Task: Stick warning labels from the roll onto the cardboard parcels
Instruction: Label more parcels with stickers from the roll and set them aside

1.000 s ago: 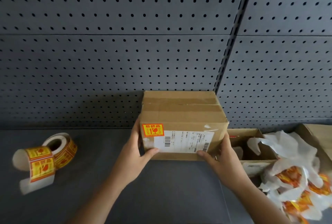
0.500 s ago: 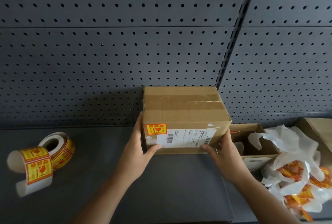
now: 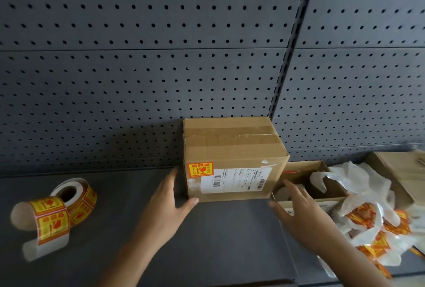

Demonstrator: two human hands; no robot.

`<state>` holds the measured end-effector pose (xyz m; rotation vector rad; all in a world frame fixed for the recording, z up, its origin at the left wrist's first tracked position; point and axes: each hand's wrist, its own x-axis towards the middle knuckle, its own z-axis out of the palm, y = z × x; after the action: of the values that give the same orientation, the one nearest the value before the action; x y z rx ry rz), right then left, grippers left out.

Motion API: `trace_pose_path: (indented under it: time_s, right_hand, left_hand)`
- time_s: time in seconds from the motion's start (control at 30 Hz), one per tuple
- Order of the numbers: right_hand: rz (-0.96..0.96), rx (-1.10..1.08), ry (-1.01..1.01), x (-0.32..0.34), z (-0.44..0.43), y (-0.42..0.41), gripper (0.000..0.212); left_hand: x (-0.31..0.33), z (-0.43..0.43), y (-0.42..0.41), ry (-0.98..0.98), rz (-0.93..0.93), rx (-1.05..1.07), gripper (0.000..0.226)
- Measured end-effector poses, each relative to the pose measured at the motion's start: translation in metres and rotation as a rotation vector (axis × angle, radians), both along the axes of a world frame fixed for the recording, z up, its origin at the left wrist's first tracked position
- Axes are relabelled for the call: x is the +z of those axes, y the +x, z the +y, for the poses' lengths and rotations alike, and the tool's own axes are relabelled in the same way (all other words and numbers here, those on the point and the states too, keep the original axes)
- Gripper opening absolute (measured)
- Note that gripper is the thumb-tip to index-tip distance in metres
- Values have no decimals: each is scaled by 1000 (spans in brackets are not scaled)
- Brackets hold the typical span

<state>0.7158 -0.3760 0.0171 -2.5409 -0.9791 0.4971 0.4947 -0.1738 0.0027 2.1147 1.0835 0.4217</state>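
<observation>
A taped cardboard parcel [image 3: 232,148] stands on the dark shelf against the pegboard. Its front face carries a yellow-and-red warning label [image 3: 199,169] at the upper left and a white shipping label beside it. My left hand [image 3: 169,204] rests open against the parcel's lower left corner, thumb touching the front edge. My right hand [image 3: 299,209] hovers open just right of the parcel, off the box, fingers spread. The roll of warning labels [image 3: 74,197] lies at the left with a curled strip of labels [image 3: 48,220] trailing from it.
An open cardboard box [image 3: 308,171] sits right of the parcel. A crumpled white plastic bag with orange print [image 3: 372,213] lies at the right, another cardboard box [image 3: 397,171] behind it. The grey pegboard wall [image 3: 161,68] backs the shelf [image 3: 230,236].
The parcel was pushed back against the pegboard. My right hand has let go of it and drawn off to the right; my left hand has loosened to a light touch.
</observation>
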Motion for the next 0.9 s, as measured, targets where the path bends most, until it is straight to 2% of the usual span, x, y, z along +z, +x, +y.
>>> trace_pose_path:
  time_s: [0.1, 0.23, 0.4, 0.53, 0.83, 0.9]
  right_hand:
    - [4, 0, -216, 19, -8, -17, 75]
    - [-36, 146, -237, 49, -4, -55, 65]
    - [-125, 354, -161, 64, 27, -103, 65]
    - [-185, 519, -84, 69, 61, -134, 61]
    - [-235, 874, 59, 80, 144, -196, 59]
    - [-226, 953, 72, 83, 159, -213, 58]
  left_hand:
    - [11, -4, -19, 17, 196, -39, 89]
    - [28, -6, -44, 67, 282, -61, 82]
    - [46, -4, -81, 130, 283, -20, 74]
    - [55, 2, -119, 138, 215, 76, 70]
    - [79, -10, -205, 194, 179, 440, 50]
    - [81, -20, -230, 192, 199, 542, 52]
